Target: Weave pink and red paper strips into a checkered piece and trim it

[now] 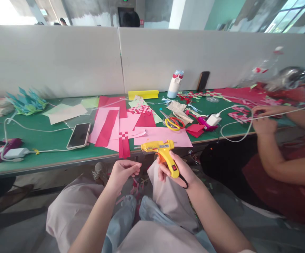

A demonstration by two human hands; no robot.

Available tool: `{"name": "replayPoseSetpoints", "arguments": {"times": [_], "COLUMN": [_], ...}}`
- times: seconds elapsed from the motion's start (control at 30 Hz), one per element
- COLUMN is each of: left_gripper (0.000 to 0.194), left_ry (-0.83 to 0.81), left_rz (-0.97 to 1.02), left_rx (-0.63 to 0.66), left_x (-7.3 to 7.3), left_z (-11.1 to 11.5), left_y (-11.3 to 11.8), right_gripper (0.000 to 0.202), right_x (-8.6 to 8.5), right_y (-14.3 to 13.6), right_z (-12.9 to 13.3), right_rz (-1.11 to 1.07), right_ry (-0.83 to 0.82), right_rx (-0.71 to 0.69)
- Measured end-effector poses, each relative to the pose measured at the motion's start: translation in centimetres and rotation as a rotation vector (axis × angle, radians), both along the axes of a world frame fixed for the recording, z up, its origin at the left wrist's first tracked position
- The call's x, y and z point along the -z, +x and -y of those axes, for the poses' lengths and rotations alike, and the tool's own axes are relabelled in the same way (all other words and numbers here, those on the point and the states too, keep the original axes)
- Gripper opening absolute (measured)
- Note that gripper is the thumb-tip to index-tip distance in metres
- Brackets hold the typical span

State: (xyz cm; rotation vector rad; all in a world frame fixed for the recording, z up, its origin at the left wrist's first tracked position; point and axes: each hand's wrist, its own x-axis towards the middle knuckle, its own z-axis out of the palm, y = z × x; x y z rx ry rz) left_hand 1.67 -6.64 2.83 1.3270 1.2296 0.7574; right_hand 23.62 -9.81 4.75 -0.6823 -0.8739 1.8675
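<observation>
My right hand [177, 170] is wrapped round the handle of a yellow glue gun [159, 146], whose nozzle points left over the table's front edge. Just left of it, my left hand [124, 172] is closed with fingertips pinched together; what it holds, if anything, is too small to make out. Beyond the hands, a woven red and pink strip piece [124, 146] hangs slightly over the edge. Pink paper sheets [163, 136] and a dark pink strip [107, 128] lie behind. Scissors [173, 123] with yellow and orange handles rest behind the glue gun.
A phone [78, 135] lies on the green table [54, 154] at left. A white bottle [175, 84] and a dark phone [203, 81] stand at the back. White cables and a charger [214, 119] lie right. Another person's hands [264, 117] work at far right.
</observation>
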Motion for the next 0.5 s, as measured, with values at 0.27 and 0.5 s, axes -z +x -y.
{"name": "replayPoseSetpoints", "arguments": {"times": [0.27, 0.5], "left_gripper": [0.019, 0.038], "left_ry": [-0.07, -0.243], "left_rz": [-0.634, -1.014], "left_rx": [0.07, 0.075], "left_x": [8.9, 15.6], "left_z": [1.2, -2.0], "left_y": [-0.3, -4.1], "right_gripper": [0.044, 0.042], "right_x": [-0.4, -0.4], "right_y": [0.5, 1.1], "right_z": [-1.0, -1.5], "right_rz": [-0.01, -0.023], "right_ry": [-0.009, -0.009], "right_rx": [0.068, 0.089]}}
